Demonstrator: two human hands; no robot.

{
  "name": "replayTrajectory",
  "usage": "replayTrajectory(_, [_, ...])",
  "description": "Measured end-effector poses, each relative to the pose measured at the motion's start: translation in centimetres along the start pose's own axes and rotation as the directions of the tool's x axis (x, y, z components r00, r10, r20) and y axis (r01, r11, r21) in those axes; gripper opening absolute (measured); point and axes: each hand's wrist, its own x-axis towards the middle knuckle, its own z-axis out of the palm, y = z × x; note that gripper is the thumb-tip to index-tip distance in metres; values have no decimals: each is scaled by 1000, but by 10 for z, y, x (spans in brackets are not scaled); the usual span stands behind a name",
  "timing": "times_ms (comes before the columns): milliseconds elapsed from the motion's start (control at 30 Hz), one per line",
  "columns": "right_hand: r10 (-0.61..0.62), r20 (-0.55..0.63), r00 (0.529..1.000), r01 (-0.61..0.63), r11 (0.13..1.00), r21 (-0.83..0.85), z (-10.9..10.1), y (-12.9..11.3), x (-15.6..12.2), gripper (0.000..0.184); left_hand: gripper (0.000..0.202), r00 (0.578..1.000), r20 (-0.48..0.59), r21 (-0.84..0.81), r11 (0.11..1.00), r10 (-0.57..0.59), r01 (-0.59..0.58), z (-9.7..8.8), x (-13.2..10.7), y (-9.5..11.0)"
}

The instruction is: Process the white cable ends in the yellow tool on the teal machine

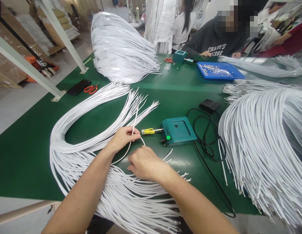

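Note:
Near the middle of the table, my left hand (123, 138) pinches a thin white cable (135, 117) between thumb and fingers. One stretch of the cable stands up past the fingertips, and another curves down toward my right hand (146, 162). That hand is closed around the cable, its fingertips mostly hidden behind the knuckles. Just right of my left fingertips, a yellow-tipped tool head (149, 131) juts from a small teal machine (179, 130) with a green button. A large bent bundle of white cables (60, 136) lies left of and beneath my forearms, its ends fanned out.
A big pile of white cables (258, 130) covers the right side, with another coil (119, 48) at the back. A black foot pedal (209, 106) and its cord lie behind the machine. Orange scissors (91, 88), a phone (79, 87) and a blue tray (220, 76) are on the table. A co-worker (214, 35) sits opposite.

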Motion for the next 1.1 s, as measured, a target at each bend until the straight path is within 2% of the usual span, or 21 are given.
replayTrajectory(100, [74,91,993,-81,994,76,-4,-3,-8,22,35,1000,-10,-93,996,-4,3,1,-3,6])
replayTrajectory(200, [29,171,985,-77,957,281,-13,5,-13,19,36,1000,1,-145,989,7,-7,1,-6,9])
replayTrajectory(233, [55,143,988,-103,929,356,-17,11,-14,20,35,1000,19,-119,993,20,-18,1,-7,9])
replayTrajectory(300, [233,-15,972,-194,845,499,-23,26,-12,24,33,995,89,-33,998,50,-47,0,-8,9])
replayTrajectory(333, [349,-131,928,-216,789,576,-26,33,-11,25,31,989,142,6,999,52,-53,0,-9,10])
replayTrajectory(367, [451,-240,860,-203,732,651,-28,40,-9,25,30,978,205,36,998,38,-46,-1,-11,10])
replayTrajectory(433, [570,-394,721,-90,641,762,-28,50,-5,25,27,938,344,69,998,-29,6,0,-13,11])
replayTrajectory(467, [596,-432,677,-24,604,797,-27,53,-3,25,27,913,404,65,997,-62,38,1,-14,12])
replayTrajectory(500, [608,-449,654,34,570,821,-25,55,-2,25,29,892,446,35,997,-75,67,1,-15,12])
replayTrajectory(567, [611,-433,663,105,497,861,-20,56,2,25,44,893,450,-100,991,-34,88,3,-17,14])
replayTrajectory(633, [596,-375,710,123,419,899,-17,55,5,24,58,929,368,-270,960,33,72,4,-16,15])
replayTrajectory(700, [572,-302,762,117,337,934,-15,53,8,23,62,953,299,-370,926,46,71,5,-15,15])
replayTrajectory(800, [540,-228,810,111,241,964,-15,50,11,22,58,967,255,-388,918,22,82,7,-13,14])
replayTrajectory(900, [541,-226,810,127,214,969,-16,48,14,21,54,971,234,-329,944,50,31,9,-12,13])
replayTrajectory(1000, [580,-236,780,124,227,966,-15,49,15,23,50,971,229,-273,962,66,-1,11,-12,13])
replayTrajectory(1100, [608,-231,759,106,235,966,-11,53,17,23,35,983,174,-227,974,52,-11,13,-12,15])
